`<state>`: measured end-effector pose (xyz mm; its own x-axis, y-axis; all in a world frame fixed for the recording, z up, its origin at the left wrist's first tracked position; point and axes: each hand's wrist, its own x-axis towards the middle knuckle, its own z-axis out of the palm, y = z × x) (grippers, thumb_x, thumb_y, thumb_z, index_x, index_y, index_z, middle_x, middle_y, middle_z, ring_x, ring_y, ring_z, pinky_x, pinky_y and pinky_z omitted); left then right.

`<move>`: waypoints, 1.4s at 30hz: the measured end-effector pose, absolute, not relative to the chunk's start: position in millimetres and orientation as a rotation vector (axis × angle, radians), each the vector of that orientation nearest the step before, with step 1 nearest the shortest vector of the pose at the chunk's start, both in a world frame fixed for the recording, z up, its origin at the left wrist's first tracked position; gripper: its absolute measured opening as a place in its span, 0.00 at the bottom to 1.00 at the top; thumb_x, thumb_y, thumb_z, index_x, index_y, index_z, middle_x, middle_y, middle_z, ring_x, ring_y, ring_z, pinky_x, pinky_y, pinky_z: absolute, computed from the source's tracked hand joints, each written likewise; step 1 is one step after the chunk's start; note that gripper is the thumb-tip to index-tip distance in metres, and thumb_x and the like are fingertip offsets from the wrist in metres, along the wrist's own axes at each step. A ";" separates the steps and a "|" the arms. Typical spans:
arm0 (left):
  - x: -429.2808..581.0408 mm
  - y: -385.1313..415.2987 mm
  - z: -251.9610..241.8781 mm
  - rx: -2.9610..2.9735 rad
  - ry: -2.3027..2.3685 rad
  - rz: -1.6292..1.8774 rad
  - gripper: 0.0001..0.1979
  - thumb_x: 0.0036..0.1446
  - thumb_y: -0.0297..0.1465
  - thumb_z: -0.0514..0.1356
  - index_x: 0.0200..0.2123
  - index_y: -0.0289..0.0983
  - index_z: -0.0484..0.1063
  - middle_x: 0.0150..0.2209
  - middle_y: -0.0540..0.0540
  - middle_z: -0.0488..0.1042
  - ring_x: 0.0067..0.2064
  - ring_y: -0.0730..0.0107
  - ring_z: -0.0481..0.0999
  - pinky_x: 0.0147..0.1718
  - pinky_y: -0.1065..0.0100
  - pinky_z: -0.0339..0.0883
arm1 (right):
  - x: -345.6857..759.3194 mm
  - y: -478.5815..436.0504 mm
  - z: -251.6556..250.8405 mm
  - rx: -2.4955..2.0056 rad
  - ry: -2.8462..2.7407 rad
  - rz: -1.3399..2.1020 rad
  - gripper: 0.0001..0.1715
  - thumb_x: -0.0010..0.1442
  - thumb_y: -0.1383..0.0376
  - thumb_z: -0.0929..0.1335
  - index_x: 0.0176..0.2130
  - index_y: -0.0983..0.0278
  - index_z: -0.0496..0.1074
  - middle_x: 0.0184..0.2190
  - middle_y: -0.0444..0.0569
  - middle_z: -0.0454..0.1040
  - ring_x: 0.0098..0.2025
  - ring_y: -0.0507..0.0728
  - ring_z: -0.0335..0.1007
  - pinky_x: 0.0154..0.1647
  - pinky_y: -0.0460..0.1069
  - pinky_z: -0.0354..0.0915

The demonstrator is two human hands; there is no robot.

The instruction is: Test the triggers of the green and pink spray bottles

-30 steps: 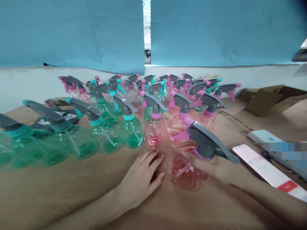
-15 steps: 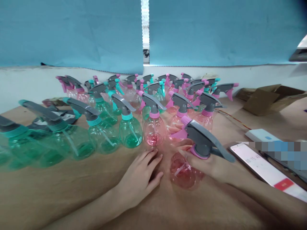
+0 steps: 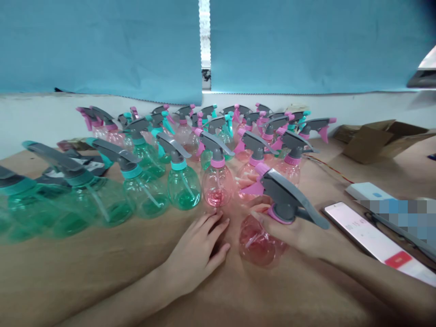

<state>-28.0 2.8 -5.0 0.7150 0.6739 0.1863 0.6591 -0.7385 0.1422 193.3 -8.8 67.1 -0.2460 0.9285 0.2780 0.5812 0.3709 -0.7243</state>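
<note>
My right hand (image 3: 272, 222) is closed around a clear pink spray bottle (image 3: 260, 247) with a grey and pink trigger head, just below its pink collar. The bottle's base is low over or on the wooden table; I cannot tell which. My left hand (image 3: 200, 250) lies on the table with its fingers spread and holds nothing. Its fingertips are close to the base of another pink spray bottle (image 3: 217, 184). Left of that one stands a green spray bottle (image 3: 184, 186) with a turquoise collar.
Several more green and pink spray bottles stand in rows behind and to the left, including one green bottle (image 3: 146, 193). At right lie a phone (image 3: 361, 231) with a lit screen, a white box-shaped device (image 3: 371, 193) and an open cardboard box (image 3: 374, 141). A blue curtain (image 3: 306, 45) hangs behind.
The whole view has shifted slightly, so everything sits a little further left. Both hands and the held spray bottle keep nearly the same pose.
</note>
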 end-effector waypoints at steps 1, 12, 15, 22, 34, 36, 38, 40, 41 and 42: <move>-28.2 2.8 -5.1 2.846 1.110 0.350 0.23 0.65 0.37 0.53 0.60 0.34 0.61 0.60 0.39 0.63 0.61 0.55 0.61 0.58 0.51 0.57 | 193.1 -8.5 67.9 -1.307 -1.948 0.649 0.11 0.54 0.59 0.60 0.24 0.59 0.65 0.29 0.49 0.77 0.36 0.59 0.77 0.41 0.56 0.74; -28.0 3.4 -4.0 2.835 1.095 0.381 0.22 0.65 0.36 0.53 0.59 0.35 0.61 0.60 0.39 0.64 0.61 0.54 0.62 0.58 0.51 0.58 | 190.3 -10.9 72.6 -1.273 -1.860 0.649 0.07 0.53 0.60 0.63 0.25 0.58 0.68 0.31 0.46 0.79 0.36 0.59 0.78 0.40 0.55 0.74; -28.3 4.0 -4.9 2.846 1.100 0.377 0.22 0.64 0.36 0.53 0.59 0.35 0.61 0.60 0.39 0.64 0.61 0.55 0.61 0.58 0.51 0.57 | 191.9 -11.1 71.4 -1.264 -1.866 0.650 0.06 0.53 0.61 0.64 0.26 0.58 0.68 0.31 0.46 0.78 0.38 0.60 0.77 0.42 0.56 0.74; -28.0 3.2 -4.2 2.840 1.109 0.352 0.22 0.65 0.36 0.53 0.60 0.35 0.61 0.61 0.39 0.63 0.62 0.54 0.60 0.58 0.51 0.57 | 191.1 -9.5 73.3 -1.293 -1.903 0.675 0.08 0.53 0.60 0.63 0.25 0.58 0.65 0.29 0.47 0.75 0.35 0.58 0.75 0.39 0.56 0.73; -27.4 2.4 -3.4 2.818 1.100 0.368 0.22 0.65 0.37 0.53 0.59 0.34 0.62 0.60 0.39 0.63 0.62 0.54 0.60 0.58 0.50 0.57 | 191.7 -7.3 64.8 -1.276 -1.884 0.816 0.10 0.55 0.60 0.62 0.24 0.58 0.58 0.27 0.45 0.71 0.33 0.55 0.73 0.40 0.52 0.73; -27.5 2.6 -3.0 2.817 1.105 0.376 0.22 0.65 0.37 0.53 0.59 0.35 0.62 0.60 0.39 0.64 0.61 0.54 0.61 0.58 0.50 0.58 | 192.8 -7.1 62.2 -1.275 -1.874 0.760 0.08 0.55 0.60 0.62 0.25 0.58 0.60 0.28 0.46 0.73 0.34 0.56 0.74 0.41 0.53 0.73; -27.6 2.7 -2.9 2.815 1.107 0.390 0.22 0.64 0.36 0.53 0.59 0.35 0.62 0.60 0.39 0.64 0.61 0.54 0.61 0.57 0.51 0.58 | 193.8 -6.6 60.8 -1.272 -1.879 0.713 0.07 0.53 0.60 0.62 0.25 0.58 0.62 0.29 0.47 0.74 0.34 0.57 0.75 0.42 0.55 0.73; -27.7 2.6 -3.1 2.813 1.104 0.396 0.22 0.64 0.36 0.53 0.59 0.35 0.62 0.60 0.39 0.64 0.61 0.54 0.61 0.57 0.51 0.58 | 194.3 -6.3 60.3 -1.280 -1.887 0.702 0.06 0.52 0.61 0.63 0.25 0.58 0.63 0.30 0.48 0.75 0.35 0.58 0.75 0.43 0.56 0.73; -27.7 2.4 -3.1 2.814 1.103 0.399 0.22 0.64 0.36 0.53 0.59 0.35 0.62 0.60 0.39 0.64 0.61 0.54 0.61 0.58 0.51 0.58 | 194.3 -6.3 60.2 -1.285 -1.883 0.709 0.07 0.52 0.61 0.63 0.25 0.58 0.63 0.31 0.48 0.75 0.35 0.58 0.75 0.43 0.56 0.73; -27.6 2.3 -3.1 2.815 1.103 0.397 0.22 0.64 0.37 0.53 0.59 0.36 0.62 0.60 0.40 0.64 0.61 0.54 0.61 0.58 0.51 0.58 | 194.2 -6.5 60.1 -1.285 -1.876 0.714 0.06 0.53 0.61 0.63 0.25 0.58 0.63 0.31 0.48 0.75 0.36 0.58 0.75 0.42 0.56 0.72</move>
